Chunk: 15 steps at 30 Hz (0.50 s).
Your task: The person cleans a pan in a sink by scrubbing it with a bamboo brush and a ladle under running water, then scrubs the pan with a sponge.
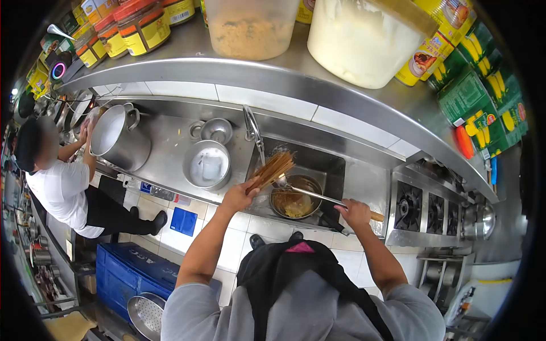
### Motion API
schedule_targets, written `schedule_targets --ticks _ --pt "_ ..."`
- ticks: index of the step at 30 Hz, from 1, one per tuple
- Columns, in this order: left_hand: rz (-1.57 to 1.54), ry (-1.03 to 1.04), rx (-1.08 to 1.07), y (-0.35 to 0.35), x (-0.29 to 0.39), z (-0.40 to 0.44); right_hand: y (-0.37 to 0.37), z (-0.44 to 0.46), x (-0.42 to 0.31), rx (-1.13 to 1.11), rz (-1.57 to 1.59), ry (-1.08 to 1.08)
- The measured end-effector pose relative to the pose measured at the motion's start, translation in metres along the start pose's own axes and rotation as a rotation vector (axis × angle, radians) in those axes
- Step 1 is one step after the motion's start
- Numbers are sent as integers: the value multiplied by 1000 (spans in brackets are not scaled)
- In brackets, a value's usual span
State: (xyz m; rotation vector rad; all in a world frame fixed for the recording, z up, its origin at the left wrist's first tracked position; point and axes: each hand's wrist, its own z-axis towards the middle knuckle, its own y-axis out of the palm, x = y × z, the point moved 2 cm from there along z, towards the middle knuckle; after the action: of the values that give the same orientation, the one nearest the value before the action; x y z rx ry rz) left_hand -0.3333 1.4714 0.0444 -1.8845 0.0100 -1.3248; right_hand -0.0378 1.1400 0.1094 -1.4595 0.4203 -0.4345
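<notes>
My left hand is wrapped round a bamboo wok brush, its splayed bristles pointing up and right over the sink. My right hand grips the handle of a long metal utensil with a wooden end; I cannot tell whether its head, near the brush, is a ladle or a spatula. Below both tools a pan sits in the sink, with brownish liquid and yellow food bits inside. The faucet reaches over the sink's left side, beside the brush.
Left of the sink stand a pot with whitish contents, a small metal bowl and a tall stockpot. A co-worker is at the far left. Gas burners lie right. Overhead, a shelf carries tubs, jars and cans.
</notes>
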Motion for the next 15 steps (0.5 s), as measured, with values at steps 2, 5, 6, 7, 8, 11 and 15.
schedule_targets --ticks 2,5,6,7,8,11,15 --pt "21 26 77 -3 -9 5 3 1 0 2 17 -26" --pt "99 -32 42 5 12 -4 3 16 -2 6 20 -51" --pt "187 -14 -1 7 29 -10 2 17 -7 -15 12 -46" --pt "185 -18 -6 13 28 -9 1 18 -10 -22 12 -46" --pt "151 -78 36 18 20 -7 -2 23 -15 -62 -11 -41" --pt "42 -62 174 26 -20 11 3 30 -22 -81 -17 -54" --pt "8 -91 131 16 0 -2 10 29 -12 -14 4 -84"
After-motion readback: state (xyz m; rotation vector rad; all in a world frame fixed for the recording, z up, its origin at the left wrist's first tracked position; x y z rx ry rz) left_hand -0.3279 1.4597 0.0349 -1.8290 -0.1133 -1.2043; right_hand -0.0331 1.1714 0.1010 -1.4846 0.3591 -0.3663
